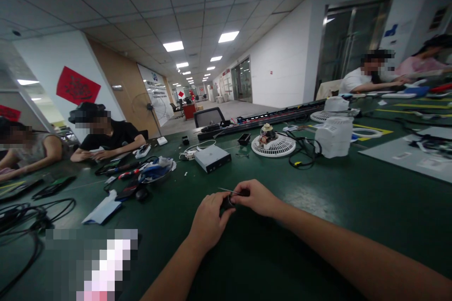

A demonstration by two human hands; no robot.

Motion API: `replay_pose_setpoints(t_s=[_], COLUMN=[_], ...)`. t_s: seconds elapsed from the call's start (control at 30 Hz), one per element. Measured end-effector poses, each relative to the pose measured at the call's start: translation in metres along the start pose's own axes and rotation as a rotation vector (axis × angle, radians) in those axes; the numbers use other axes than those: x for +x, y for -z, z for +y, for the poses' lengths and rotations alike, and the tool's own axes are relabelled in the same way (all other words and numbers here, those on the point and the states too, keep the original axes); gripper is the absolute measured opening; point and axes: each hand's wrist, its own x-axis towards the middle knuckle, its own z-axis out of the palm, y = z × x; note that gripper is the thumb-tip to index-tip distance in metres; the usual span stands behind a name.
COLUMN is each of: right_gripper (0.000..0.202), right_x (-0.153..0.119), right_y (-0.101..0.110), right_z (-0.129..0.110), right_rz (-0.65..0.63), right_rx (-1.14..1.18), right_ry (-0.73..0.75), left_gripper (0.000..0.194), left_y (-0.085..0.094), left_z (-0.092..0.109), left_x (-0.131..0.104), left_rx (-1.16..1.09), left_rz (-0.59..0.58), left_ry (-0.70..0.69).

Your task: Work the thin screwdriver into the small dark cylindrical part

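Observation:
Both of my hands meet above the green table, in the middle of the head view. My left hand [211, 217] is closed around a small dark part [227, 203], whose kind I cannot make out. Between the fingers of my right hand [254, 198] is a thin metal tool [224, 190], pointing left over the dark part. Its far end is hidden by the hand. Beyond my hands sits a silver disc drive [212, 156] with a black front. Farther right lies a round white fan grille [273, 146] with a motor [267, 135] on top.
To the left are a blue bundle with tools [155, 169], a pale blue cloth [102, 209] and black cables [38, 218]. A white plastic housing [334, 137] and a grey panel [406, 155] lie right. A small black tray [244, 139] stands behind. Several people sit around the table.

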Motion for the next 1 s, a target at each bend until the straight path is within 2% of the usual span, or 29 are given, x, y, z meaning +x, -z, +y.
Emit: replay_pose_setpoints(t_s=[0.13,0.3,0.4,0.6,0.67,0.77,0.87,1.0], right_gripper=[0.013,0.014,0.017,0.013,0.008,0.014,0.014,0.011], right_x=[-0.001,-0.003,-0.001,-0.001,-0.003,-0.006,-0.008,-0.009], right_y=[0.003,0.005,0.004,-0.002,-0.001,0.008,0.018,0.024], right_z=[0.005,0.001,0.001,0.002,-0.002,-0.01,-0.015,-0.017], right_rz=[-0.036,-0.013,0.028,-0.008,0.018,0.067,0.038,-0.018], right_rx=[-0.05,-0.137,-0.206,-0.097,-0.19,-0.474,-0.723,-0.822], right_ry=[0.051,0.098,0.072,0.01,0.03,0.038,0.0,0.02], left_gripper=[0.032,0.033,0.033,0.028,0.027,0.027,0.026,0.026], left_y=[0.001,0.001,0.001,0.003,0.002,0.0,-0.003,-0.004], left_z=[0.002,0.0,-0.002,0.001,0.001,-0.002,-0.007,-0.013], left_x=[-0.001,-0.001,0.0,0.001,0.002,0.003,0.004,0.004], left_rx=[0.026,-0.004,-0.021,-0.018,-0.013,0.001,0.038,0.036], left_rz=[-0.03,-0.044,-0.053,-0.05,-0.044,-0.022,0.003,0.023], left_ry=[-0.066,-0.063,-0.064,-0.041,-0.014,0.068,0.171,0.257])
